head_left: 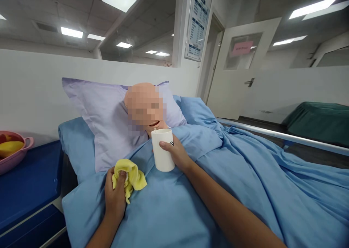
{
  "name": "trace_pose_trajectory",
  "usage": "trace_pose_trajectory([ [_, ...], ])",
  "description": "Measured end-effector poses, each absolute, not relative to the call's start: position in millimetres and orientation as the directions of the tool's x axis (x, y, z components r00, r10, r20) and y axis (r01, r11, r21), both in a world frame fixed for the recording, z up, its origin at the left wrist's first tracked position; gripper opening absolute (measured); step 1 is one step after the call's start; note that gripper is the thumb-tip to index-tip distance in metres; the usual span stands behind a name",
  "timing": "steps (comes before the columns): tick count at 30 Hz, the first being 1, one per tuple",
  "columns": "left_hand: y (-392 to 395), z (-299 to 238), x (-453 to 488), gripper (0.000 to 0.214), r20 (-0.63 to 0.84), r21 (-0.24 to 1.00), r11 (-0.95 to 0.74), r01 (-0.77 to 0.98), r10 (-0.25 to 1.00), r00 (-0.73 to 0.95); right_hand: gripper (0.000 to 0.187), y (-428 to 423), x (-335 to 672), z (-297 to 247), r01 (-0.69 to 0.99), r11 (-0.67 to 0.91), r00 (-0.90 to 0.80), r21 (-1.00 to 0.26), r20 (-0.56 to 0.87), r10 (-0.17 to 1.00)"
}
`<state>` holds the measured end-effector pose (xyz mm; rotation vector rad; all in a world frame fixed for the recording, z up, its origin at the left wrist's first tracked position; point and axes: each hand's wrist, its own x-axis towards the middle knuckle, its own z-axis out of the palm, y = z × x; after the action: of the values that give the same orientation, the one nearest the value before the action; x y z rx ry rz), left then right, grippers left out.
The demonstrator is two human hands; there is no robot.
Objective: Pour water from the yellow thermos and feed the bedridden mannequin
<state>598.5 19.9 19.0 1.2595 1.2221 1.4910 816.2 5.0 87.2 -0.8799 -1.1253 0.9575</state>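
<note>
A manikin (137,95) lies in a bed, its head on a lilac pillow (106,121) and its body under a light blue sheet (207,190). My right hand (176,151) is closed around a white cup (163,150), held upright just below the manikin's mouth. A thin white straw-like piece rises from the cup toward the mouth. My left hand (114,195) rests on the sheet lower left of the cup. It is closed on a crumpled yellow cloth (133,175).
A dark blue bedside cabinet (29,182) stands at the left, carrying a pink basin (13,157) with yellow and red items. A metal bed rail (286,137) runs along the bed's right side. A dark green covered bed (319,121) and a white door (242,70) lie beyond.
</note>
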Motion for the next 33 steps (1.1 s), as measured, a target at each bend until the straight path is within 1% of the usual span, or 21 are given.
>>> trace_pose_trajectory([
  [3, 20.8, 18.7, 598.3, 0.059, 0.186, 0.982, -0.188, 0.001, 0.969, -0.163, 0.051, 5.3, 814.5, 84.2, -0.184, 0.373, 0.219, -0.909, 0.332, 0.918],
  [7, 21.0, 18.5, 598.4, 0.06, 0.169, 0.985, -0.174, -0.017, 0.973, -0.154, 0.052, 4.8, 812.6, 81.0, -0.172, 0.402, 0.236, -0.899, 0.358, 0.903],
  [10, 20.4, 18.7, 598.6, 0.061, 0.176, 0.984, -0.179, -0.009, 0.971, -0.16, 0.054, 5.4, 812.5, 80.5, -0.199, 0.413, 0.25, -0.889, 0.361, 0.898],
  [18, 18.8, 18.8, 597.5, 0.06, 0.188, 0.982, -0.19, -0.004, 0.97, -0.157, 0.052, 8.2, 815.2, 79.5, -0.14, 0.382, 0.194, -0.914, 0.353, 0.915],
  [25, 20.2, 17.0, 596.8, 0.058, 0.198, 0.98, -0.198, 0.012, 0.97, -0.144, 0.056, 5.4, 814.7, 81.6, -0.093, 0.37, 0.154, -0.924, 0.354, 0.922],
  [33, 19.7, 16.0, 596.9, 0.055, 0.203, 0.979, -0.203, 0.011, 0.968, -0.146, 0.059, 3.8, 812.9, 83.5, -0.099, 0.359, 0.167, -0.928, 0.341, 0.925],
])
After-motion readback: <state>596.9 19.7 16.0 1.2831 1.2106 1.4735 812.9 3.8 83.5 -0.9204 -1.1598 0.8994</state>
